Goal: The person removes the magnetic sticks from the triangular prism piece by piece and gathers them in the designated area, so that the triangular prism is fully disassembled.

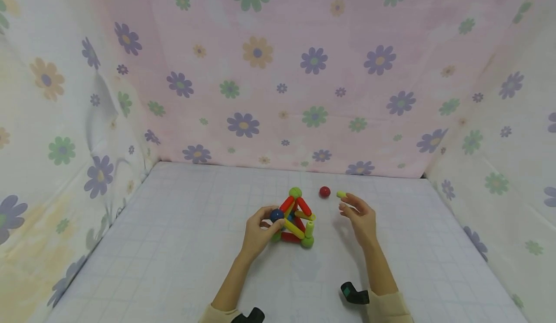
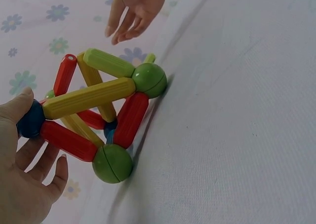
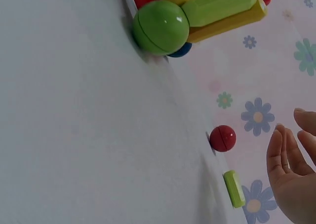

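Note:
A pyramid of red, yellow and green rods joined by balls [image 1: 296, 219] stands on the white gridded mat [image 1: 182, 245]. My left hand [image 1: 268, 223] holds it from the left, thumb on the blue corner ball [image 1: 276, 215], fingers curled under. In the left wrist view the thumb sits on that blue ball [image 2: 30, 121], and green balls [image 2: 112, 162] rest on the mat. My right hand [image 1: 349, 205] hovers open to the right, holding nothing. Just beyond its fingertips lie a loose green rod [image 1: 341, 194] and a red ball [image 1: 324, 191]. Red ball [image 3: 223, 138] and green rod [image 3: 233, 188] also show in the right wrist view.
Flowered cloth walls [image 1: 278, 72] close the mat in at the back and both sides. Black wrist cameras [image 1: 354, 293] sit on both forearms at the bottom edge.

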`<move>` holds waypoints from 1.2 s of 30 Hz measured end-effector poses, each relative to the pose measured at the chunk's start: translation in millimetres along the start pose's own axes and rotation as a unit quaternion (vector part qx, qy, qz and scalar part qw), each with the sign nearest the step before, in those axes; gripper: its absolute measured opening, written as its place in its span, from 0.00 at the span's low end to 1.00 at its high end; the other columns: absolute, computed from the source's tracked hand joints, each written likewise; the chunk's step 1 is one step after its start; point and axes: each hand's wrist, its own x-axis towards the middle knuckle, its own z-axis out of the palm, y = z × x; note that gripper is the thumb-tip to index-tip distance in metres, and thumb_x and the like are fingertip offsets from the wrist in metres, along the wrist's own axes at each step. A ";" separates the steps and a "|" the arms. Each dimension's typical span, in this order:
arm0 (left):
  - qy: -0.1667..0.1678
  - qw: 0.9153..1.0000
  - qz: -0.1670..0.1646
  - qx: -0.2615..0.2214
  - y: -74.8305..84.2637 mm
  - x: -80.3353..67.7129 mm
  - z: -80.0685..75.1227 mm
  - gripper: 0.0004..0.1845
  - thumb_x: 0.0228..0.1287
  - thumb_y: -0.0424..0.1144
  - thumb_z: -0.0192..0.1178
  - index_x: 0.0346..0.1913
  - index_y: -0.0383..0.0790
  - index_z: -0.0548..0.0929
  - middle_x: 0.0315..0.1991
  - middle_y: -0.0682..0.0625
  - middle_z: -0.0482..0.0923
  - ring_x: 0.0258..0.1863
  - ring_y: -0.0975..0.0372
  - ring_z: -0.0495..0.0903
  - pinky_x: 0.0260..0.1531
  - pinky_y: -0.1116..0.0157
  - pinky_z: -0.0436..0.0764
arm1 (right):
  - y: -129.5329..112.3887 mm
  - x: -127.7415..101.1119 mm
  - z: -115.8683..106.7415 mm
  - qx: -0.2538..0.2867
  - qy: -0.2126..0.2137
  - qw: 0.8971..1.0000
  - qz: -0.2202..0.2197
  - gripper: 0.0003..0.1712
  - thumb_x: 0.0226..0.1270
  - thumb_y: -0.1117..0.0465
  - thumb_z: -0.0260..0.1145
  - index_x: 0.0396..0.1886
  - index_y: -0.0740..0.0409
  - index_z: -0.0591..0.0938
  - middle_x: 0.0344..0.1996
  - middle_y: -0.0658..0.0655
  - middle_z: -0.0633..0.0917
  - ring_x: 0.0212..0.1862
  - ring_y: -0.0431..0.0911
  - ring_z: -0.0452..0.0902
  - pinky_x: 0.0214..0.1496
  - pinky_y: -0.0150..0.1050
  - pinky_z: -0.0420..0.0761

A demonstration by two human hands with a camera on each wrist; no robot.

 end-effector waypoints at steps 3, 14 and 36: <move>-0.002 1.000 0.007 -0.003 14.9 -1.4 -2.6 0.17 0.56 0.28 0.65 0.48 0.25 0.78 0.40 0.38 0.81 0.37 0.50 0.79 0.32 0.66 0.79 | -2.3 -7.3 7.0 -0.018 -0.029 0.999 0.003 0.19 0.60 0.73 0.63 0.52 0.68 0.76 0.38 0.51 0.85 0.36 0.38 0.82 0.39 0.31 0.81; -0.014 1.000 -0.019 -0.006 24.3 -0.4 -5.5 0.17 0.57 0.30 0.65 0.48 0.26 0.78 0.42 0.40 0.82 0.39 0.51 0.78 0.34 0.64 0.79 | -7.9 -25.0 39.5 -0.110 -0.103 0.988 0.012 0.24 0.64 0.62 0.64 0.58 0.66 0.74 0.51 0.70 0.79 0.45 0.36 0.79 0.47 0.28 0.77; -0.017 1.000 -0.022 -0.007 22.2 -1.8 -5.8 0.18 0.57 0.31 0.65 0.49 0.27 0.78 0.42 0.40 0.82 0.39 0.52 0.78 0.34 0.67 0.78 | -25.9 -38.2 75.2 -0.113 -0.166 0.979 -0.043 0.22 0.60 0.72 0.64 0.55 0.73 0.75 0.50 0.69 0.80 0.47 0.45 0.79 0.47 0.31 0.78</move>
